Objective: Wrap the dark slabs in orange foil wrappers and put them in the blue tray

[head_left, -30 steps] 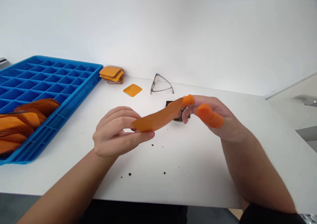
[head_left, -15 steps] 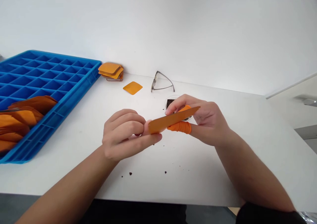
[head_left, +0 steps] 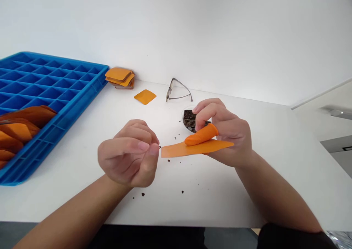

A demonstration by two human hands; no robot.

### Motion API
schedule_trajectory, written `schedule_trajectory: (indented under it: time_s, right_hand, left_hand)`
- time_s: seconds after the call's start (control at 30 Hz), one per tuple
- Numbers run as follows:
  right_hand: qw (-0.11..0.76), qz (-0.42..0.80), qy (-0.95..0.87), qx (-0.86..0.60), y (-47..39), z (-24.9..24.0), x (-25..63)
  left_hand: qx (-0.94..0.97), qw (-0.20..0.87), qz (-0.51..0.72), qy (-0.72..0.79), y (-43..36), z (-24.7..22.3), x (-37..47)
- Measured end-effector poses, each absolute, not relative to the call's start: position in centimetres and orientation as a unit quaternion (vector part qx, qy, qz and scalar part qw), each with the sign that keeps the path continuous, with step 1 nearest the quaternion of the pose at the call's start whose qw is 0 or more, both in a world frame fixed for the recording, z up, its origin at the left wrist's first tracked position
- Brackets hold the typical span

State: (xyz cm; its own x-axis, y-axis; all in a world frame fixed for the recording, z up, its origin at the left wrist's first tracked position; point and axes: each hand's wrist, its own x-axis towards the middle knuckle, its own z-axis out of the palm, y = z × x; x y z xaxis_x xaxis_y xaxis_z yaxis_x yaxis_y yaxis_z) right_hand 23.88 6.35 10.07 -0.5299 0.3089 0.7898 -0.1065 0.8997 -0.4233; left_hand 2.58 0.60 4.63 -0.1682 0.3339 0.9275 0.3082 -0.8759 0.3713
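My right hand (head_left: 233,139) has orange rubber finger cots (head_left: 202,134) on its index finger and, mostly out of sight, its thumb. Between them is a small flat orange paper envelope (head_left: 176,150), seen nearly edge-on and pointing left. Just off the envelope's left end, my left hand (head_left: 129,153) is closed, its thumb tip pressed to the fingertips; anything in that pinch is too small or hidden to name. Behind my right fingers, a clear round dish (head_left: 182,117) holds a dark, ridged brown-black piece (head_left: 189,120), partly covered by the hand.
A blue divided tray (head_left: 79,106) stands at the left, with several orange envelopes (head_left: 19,131) heaped in its near part. A stack of orange envelopes (head_left: 118,74), one loose orange envelope (head_left: 145,96) and folded-out eyeglasses (head_left: 178,96) lie near the wall. Dark crumbs (head_left: 143,194) dot the white table (head_left: 170,208).
My left hand has come away from the envelope to the left and turned, its fingertips now pinched. The envelope has tipped and dropped slightly in my right hand, uncovering more of the dish.
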Motion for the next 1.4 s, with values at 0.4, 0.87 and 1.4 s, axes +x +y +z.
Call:
schedule_trajectory:
  time_s: [0.4,0.87,1.4]
  right_hand:
    - [0.486,0.232,-0.838,-0.089,5.5,9.4,23.1]
    - [0.383,0.294,-0.874,-0.062,5.9,9.6,24.4]
    - [0.321,0.169,-0.931,-0.044,5.3,9.8,24.1]
  left_hand:
    - [0.623,-0.014,0.756,0.202,0.8,4.9,4.1]
    - [0.656,0.013,0.724,0.211,0.4,4.2,4.4]
    - [0.699,0.238,0.628,0.244,-0.7,3.7,6.3]
